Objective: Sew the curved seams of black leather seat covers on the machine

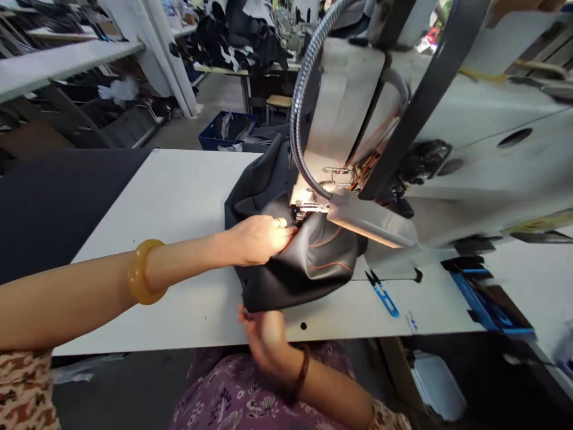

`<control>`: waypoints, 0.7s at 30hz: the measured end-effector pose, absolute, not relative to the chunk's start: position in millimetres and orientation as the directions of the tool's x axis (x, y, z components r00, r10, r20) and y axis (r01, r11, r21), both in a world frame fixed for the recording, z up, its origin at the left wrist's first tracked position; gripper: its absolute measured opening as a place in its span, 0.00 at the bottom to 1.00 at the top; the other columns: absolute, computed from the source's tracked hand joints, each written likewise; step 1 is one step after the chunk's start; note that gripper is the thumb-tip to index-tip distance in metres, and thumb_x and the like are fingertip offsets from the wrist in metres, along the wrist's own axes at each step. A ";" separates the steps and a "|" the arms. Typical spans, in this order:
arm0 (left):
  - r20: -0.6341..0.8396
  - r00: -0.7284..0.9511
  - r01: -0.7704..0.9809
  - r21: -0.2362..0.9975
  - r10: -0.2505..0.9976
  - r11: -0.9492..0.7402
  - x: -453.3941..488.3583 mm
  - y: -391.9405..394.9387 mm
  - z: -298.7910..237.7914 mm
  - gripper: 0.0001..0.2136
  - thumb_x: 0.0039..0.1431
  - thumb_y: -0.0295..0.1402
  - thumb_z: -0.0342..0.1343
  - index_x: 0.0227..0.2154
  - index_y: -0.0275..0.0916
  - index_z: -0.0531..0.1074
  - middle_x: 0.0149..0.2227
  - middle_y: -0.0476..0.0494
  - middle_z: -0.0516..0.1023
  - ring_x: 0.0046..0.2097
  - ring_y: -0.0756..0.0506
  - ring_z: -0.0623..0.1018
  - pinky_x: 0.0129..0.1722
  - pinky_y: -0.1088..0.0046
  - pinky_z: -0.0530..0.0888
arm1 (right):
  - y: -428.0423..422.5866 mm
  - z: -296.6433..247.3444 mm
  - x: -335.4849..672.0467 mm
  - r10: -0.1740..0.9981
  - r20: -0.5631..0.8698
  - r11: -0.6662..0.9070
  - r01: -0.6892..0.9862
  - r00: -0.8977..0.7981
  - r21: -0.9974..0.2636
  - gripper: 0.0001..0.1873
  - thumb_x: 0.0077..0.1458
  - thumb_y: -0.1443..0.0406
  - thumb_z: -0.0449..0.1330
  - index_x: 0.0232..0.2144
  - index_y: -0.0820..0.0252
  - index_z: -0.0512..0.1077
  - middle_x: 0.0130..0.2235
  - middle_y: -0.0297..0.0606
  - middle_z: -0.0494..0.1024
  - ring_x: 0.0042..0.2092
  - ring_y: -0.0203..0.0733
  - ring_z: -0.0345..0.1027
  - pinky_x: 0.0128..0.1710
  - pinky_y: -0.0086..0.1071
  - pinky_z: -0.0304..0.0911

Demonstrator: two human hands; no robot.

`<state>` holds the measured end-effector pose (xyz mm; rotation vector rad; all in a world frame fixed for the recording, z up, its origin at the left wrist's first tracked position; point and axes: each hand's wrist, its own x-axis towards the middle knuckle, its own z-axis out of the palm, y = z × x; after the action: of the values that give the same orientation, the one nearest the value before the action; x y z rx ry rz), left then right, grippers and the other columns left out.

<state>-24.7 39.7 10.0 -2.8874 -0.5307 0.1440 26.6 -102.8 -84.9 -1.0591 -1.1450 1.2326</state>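
Note:
A black leather piece (295, 263) with orange stitching lies on the white table (179, 203) under the sewing machine's (470, 149) needle area. My left hand (259, 239) rests on top of the leather beside the presser foot (308, 209), fingers together and pressing down. My right hand (262, 334) is at the table's front edge, its fingers tucked under the leather's near edge and partly hidden. A yellow bangle sits on my left wrist and a dark bead bracelet on my right.
Blue thread snips (385, 295) lie on the table right of the leather. A flexible lamp hose (299, 107) curves over the needle. A blue tray (487, 298) sits at right. A blue crate (226, 128) and shelves of dark material stand behind.

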 end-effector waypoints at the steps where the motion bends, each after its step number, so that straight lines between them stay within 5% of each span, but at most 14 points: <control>1: -0.066 0.933 0.333 -0.219 0.354 -0.917 -26.8 42.6 9.0 0.23 0.46 0.19 0.48 0.47 0.32 0.68 0.37 0.37 0.77 0.40 0.43 0.75 0.33 0.70 0.69 | -112.4 -79.5 23.0 0.966 0.248 0.255 0.112 -0.068 -0.961 0.27 0.61 0.66 0.36 0.27 0.63 0.74 0.19 0.35 0.73 0.21 0.32 0.66 0.17 0.23 0.62; 3: -0.081 0.933 0.325 -0.227 0.350 -0.918 -30.1 47.0 8.1 0.23 0.46 0.19 0.47 0.48 0.33 0.68 0.36 0.40 0.77 0.39 0.44 0.75 0.31 0.71 0.67 | -120.2 -59.2 27.1 0.783 0.518 0.622 0.479 -0.346 -0.619 0.29 0.60 0.66 0.35 0.22 0.64 0.73 0.18 0.32 0.72 0.21 0.28 0.65 0.16 0.19 0.59; 6: -0.060 0.928 0.345 -0.235 0.368 -0.909 -32.9 49.9 8.3 0.18 0.49 0.20 0.47 0.43 0.34 0.70 0.31 0.42 0.76 0.37 0.45 0.73 0.34 0.71 0.67 | -93.2 -12.3 59.7 0.562 0.570 0.817 0.511 -0.600 -0.267 0.24 0.59 0.61 0.42 0.26 0.62 0.75 0.26 0.33 0.76 0.29 0.29 0.69 0.25 0.21 0.65; 10: 0.032 0.909 0.416 -0.106 0.415 -0.903 -36.1 52.3 5.4 0.09 0.54 0.28 0.49 0.35 0.37 0.73 0.33 0.47 0.75 0.41 0.47 0.72 0.51 0.64 0.65 | -33.0 34.4 112.2 0.676 0.303 0.719 0.691 -0.672 -0.074 0.11 0.56 0.64 0.52 0.36 0.58 0.73 0.36 0.35 0.77 0.36 0.39 0.68 0.34 0.33 0.60; 13: 0.045 0.891 0.454 -0.056 0.452 -0.889 -37.8 52.1 -0.9 0.11 0.52 0.28 0.50 0.38 0.38 0.73 0.37 0.48 0.76 0.44 0.47 0.71 0.46 0.71 0.69 | -22.9 29.6 130.7 0.757 0.173 0.627 0.775 -0.630 0.080 0.09 0.56 0.66 0.52 0.35 0.63 0.71 0.37 0.40 0.75 0.35 0.41 0.65 0.34 0.36 0.54; 17: 0.088 0.921 0.390 -0.200 0.380 -0.899 -36.8 43.6 -11.1 0.20 0.51 0.24 0.49 0.48 0.37 0.70 0.50 0.46 0.74 0.45 0.45 0.71 0.44 0.73 0.71 | -46.0 -2.6 137.3 0.761 0.228 0.542 0.788 -0.607 0.290 0.13 0.58 0.72 0.47 0.40 0.67 0.70 0.41 0.43 0.75 0.41 0.44 0.65 0.37 0.38 0.53; 21: 0.184 0.928 0.369 -0.340 0.324 -0.865 -35.4 34.3 -21.8 0.18 0.52 0.25 0.49 0.47 0.33 0.72 0.52 0.45 0.73 0.41 0.45 0.73 0.40 0.71 0.73 | -57.6 -18.4 141.1 0.746 0.277 0.491 0.781 -0.606 0.385 0.17 0.60 0.74 0.44 0.46 0.70 0.69 0.48 0.44 0.74 0.50 0.47 0.63 0.36 0.38 0.54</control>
<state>-35.4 34.3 -21.8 -2.7118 -0.5061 -0.1694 141.1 -57.6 -18.4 -1.3586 -2.6488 -0.7423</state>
